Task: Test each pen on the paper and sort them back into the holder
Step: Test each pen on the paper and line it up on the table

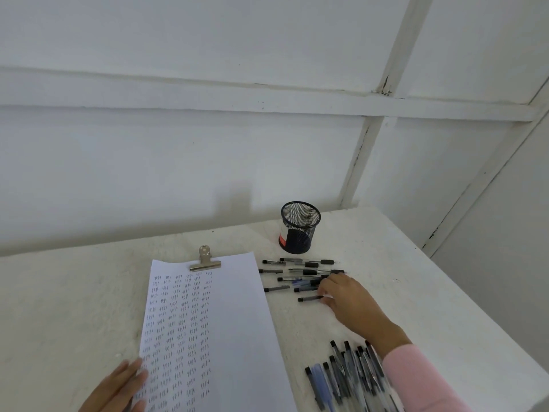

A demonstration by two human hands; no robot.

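1. loose pens (297, 272) lie scattered between the paper (231, 322) and the desk's (74, 292) right edge, near the mesh holder (299, 230). likely light, stiff, slick and prone to roll, so pinch at the rubber grip.
2. right hand (344, 298) rests on them; pinching or not, i cannot tell.
3. left hand (118, 388) lies flat, fingers straight, on the paper's near-left edge.
4. more pens (347, 379) lie at the near edge.
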